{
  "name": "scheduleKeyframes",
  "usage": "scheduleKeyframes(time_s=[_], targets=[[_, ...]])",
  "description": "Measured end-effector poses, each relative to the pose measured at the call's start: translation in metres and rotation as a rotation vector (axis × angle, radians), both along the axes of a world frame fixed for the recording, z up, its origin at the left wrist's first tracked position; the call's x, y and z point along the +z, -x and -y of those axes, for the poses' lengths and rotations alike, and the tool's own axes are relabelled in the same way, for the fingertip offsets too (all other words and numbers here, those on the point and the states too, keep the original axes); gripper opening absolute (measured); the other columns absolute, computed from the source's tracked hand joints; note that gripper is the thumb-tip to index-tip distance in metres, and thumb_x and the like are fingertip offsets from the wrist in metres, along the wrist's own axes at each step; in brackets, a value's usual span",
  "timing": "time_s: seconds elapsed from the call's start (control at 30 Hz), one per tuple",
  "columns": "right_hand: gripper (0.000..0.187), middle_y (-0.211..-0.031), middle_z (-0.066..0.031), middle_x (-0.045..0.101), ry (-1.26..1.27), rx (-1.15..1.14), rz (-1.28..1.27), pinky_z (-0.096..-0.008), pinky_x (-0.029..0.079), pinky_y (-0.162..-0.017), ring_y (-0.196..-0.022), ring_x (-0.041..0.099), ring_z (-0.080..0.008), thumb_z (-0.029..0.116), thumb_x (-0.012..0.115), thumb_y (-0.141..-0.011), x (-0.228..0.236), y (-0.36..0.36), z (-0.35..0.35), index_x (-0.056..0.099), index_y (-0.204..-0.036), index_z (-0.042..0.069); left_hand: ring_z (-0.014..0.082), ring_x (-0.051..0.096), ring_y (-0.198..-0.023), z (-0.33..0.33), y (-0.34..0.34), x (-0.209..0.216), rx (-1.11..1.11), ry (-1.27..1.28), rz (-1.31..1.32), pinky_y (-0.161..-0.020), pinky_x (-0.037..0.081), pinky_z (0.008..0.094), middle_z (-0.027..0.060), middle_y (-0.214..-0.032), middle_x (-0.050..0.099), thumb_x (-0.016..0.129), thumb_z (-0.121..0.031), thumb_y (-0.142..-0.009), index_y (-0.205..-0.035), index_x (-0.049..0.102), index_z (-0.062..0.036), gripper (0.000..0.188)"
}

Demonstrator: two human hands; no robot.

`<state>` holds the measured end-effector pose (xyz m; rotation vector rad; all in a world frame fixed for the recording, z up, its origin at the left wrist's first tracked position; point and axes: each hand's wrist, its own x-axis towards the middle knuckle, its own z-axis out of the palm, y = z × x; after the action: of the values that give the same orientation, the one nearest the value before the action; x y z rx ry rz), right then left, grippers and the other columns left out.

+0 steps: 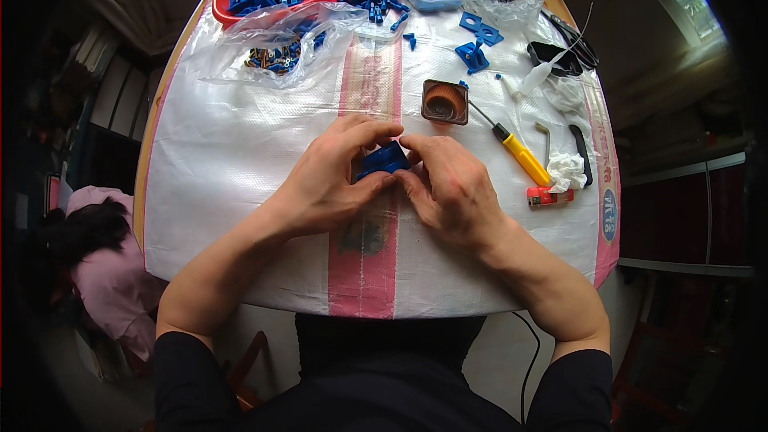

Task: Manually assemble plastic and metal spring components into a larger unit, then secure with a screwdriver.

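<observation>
Between my two hands, a little above the white woven sheet [240, 136] on the table, is a small blue plastic part [384, 159]. My left hand [332, 168] grips it from the left, thumb along its near side and fingers over the far side. From the right, my right hand [448, 180] pinches its other end with thumb and forefinger. Parts of the piece are hidden behind the fingers. Just beyond my hands stands a brown square plastic cup [445, 102] with dark contents. A yellow-handled screwdriver [522, 156] lies to the right, its shaft pointing toward the cup.
At the back are a red basin [232, 8] of blue parts, a clear tub [436, 5] and a plastic bag of small metal pieces [276, 58]. Loose blue parts [472, 56] lie nearby. On the right are a red lighter [550, 197], crumpled tissue [566, 172] and a hex key [546, 141].
</observation>
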<state>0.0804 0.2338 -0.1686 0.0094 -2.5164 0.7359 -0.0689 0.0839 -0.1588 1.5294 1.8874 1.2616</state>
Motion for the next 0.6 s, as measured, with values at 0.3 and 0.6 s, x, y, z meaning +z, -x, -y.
scheduleKeyframes(time_s=[0.3,0.6], targets=[[0.038,-0.111,-0.0143,0.071,1.145,0.083,0.139,-0.0302,0.058,-0.080,-0.095,0.070,-0.0169,0.005,0.067,-0.097,0.013,-0.001,-0.010,0.052,-0.131,-0.004,0.0205,0.069,-0.098,-0.003,-0.012,0.005,0.105,-0.257,0.154,-0.075,0.062,0.0274,0.0120,-0.111,0.059,0.083,0.002,-0.077,-0.119,0.062,0.0005,0.047],[0.032,-0.104,-0.0106,0.072,1.214,0.208,0.120,-0.0280,0.057,-0.078,-0.087,0.069,-0.0138,0.011,0.069,-0.098,0.004,0.000,-0.012,0.060,-0.125,-0.004,0.0175,0.068,-0.102,-0.003,-0.015,0.021,0.008,-0.142,0.565,-0.084,0.061,0.0288,0.0111,-0.115,0.061,0.078,0.000,-0.087,-0.124,0.056,0.0050,0.043]])
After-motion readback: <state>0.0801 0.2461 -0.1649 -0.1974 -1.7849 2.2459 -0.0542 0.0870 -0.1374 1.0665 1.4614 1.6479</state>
